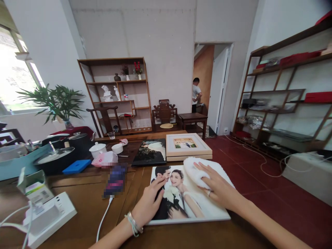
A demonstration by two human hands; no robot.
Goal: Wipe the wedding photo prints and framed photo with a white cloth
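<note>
A wedding photo panel (178, 204) lies flat on the wooden table in front of me, its printed side up. My left hand (153, 197) rests on the left part of the panel with its fingers stretched out, holding nothing. On the panel's upper right, my right hand (215, 185) grips a white fluffy towel (194, 169), fingers spread over the cloth. Part of the towel hangs past the panel's right edge. Behind the panel sit a framed wedding photo (169, 147) and a dark photo panel (149, 152).
Left on the table (85, 197) are a phone (114, 181) on a cable, a power strip (62, 207), a small box (36, 186), a blue box (76, 166), a tissue pack (105, 159) and a lidded pan (54, 155). Shelves stand behind and right. A person (196, 93) stands by the doorway.
</note>
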